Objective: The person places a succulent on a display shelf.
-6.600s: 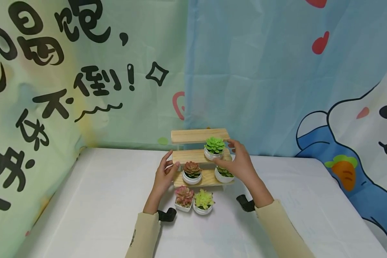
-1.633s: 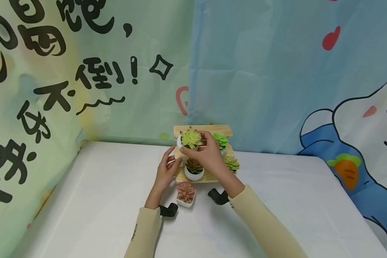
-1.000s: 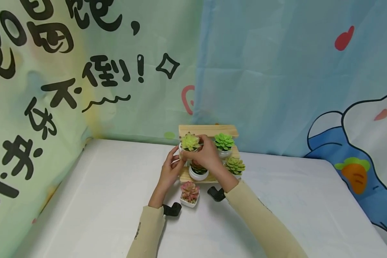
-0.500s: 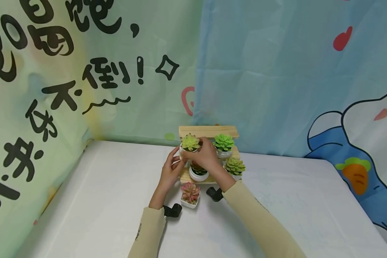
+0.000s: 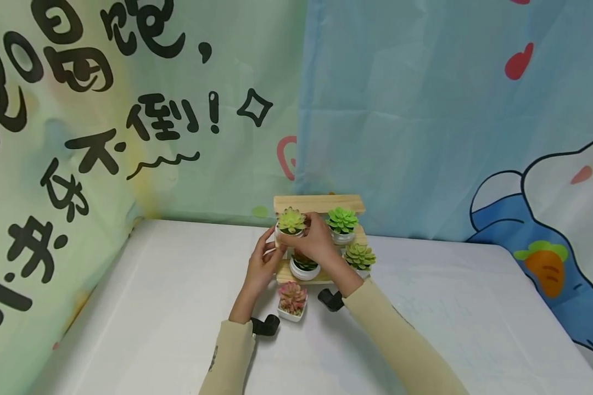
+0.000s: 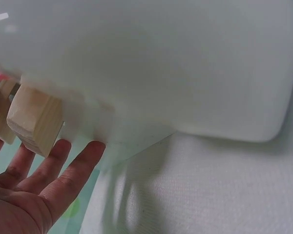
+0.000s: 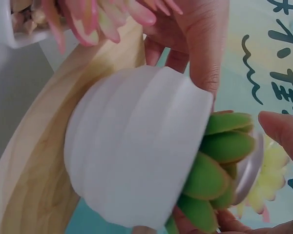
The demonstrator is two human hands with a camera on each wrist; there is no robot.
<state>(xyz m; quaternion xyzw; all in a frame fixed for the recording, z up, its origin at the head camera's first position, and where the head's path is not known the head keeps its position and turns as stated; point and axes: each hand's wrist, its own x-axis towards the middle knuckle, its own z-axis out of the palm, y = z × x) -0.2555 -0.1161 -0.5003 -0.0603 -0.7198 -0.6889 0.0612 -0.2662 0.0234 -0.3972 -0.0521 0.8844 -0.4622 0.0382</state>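
Observation:
My right hand pinches the white pot of a yellow-green succulent at the left end of the middle tier of a three-tier wooden shelf. Beside that end is my left hand; its extended fingers touch or nearly touch the end of a board, with the thumb out of the left wrist view. A bright green succulent stands on the right of the same tier. Below are a brownish-red succulent, partly covered by my right hand, and a green one.
A pink succulent in a square white pot stands on the white tabletop before the shelf. The shelf's pale side panel fills much of the left wrist view. A printed cloth backdrop hangs behind the table.
The bright green succulent was released on the middle tier's right. My right hand then brought the yellow-green one from the table to its left end, lowering it slightly. My left hand stayed beside the shelf.

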